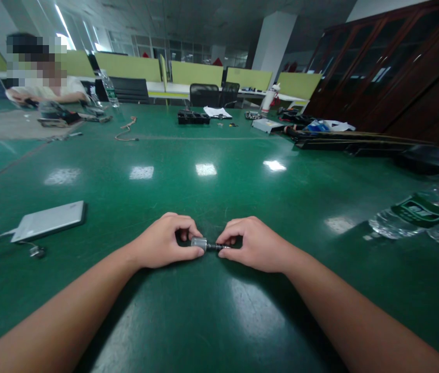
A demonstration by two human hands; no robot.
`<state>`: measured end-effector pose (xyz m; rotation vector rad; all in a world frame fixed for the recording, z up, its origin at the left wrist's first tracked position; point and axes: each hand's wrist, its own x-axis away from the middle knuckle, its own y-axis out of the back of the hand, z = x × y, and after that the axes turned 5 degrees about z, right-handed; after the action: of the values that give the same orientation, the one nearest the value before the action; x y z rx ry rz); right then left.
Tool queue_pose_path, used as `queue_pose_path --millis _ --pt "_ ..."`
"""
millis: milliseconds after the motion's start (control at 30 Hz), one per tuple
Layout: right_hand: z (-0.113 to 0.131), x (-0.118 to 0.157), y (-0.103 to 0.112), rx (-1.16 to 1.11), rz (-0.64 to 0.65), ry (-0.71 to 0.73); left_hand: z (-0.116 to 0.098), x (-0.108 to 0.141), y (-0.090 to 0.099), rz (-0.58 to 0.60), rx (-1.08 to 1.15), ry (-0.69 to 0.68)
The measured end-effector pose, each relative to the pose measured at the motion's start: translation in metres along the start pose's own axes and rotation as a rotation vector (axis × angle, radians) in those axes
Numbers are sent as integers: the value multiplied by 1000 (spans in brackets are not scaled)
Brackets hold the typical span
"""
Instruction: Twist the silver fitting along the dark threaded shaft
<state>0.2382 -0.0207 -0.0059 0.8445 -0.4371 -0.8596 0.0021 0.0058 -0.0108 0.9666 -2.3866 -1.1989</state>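
Note:
Between my hands, just above or on the green table (207, 199), is a small silvery metal cylinder (199, 243) with a thin dark ribbed shaft (213, 247) running out of its right side. My left hand (165, 241) is closed on the cylinder, thumb in front and fingers behind. The far end of the shaft is pinched between the thumb and fingertips of my right hand (252, 243). Fingers hide both ends, so I cannot tell whether cylinder and shaft are one piece.
A white power bank (50, 220) with a cable lies at left. Clear plastic bottles (406, 215) stand or lie at right. Farther back are a black tray (194, 117), a white tumbler (269, 98) and long dark parts (359, 142). Another person (44, 77) sits at far left.

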Motion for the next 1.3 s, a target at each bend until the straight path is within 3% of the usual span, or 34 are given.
queue_pose_path --millis 467,667,967,1300 --pt "-12 10 22 15 78 -172 -2 1 0 4 14 5" --pt "-10 7 16 -7 64 -120 -2 1 0 -4 26 1" --pt "-2 -3 -12 -143 -74 -24 -1 0 -1 1 42 31" --pt "1 -1 -12 -98 -87 27 -2 -1 0 0 44 -1"
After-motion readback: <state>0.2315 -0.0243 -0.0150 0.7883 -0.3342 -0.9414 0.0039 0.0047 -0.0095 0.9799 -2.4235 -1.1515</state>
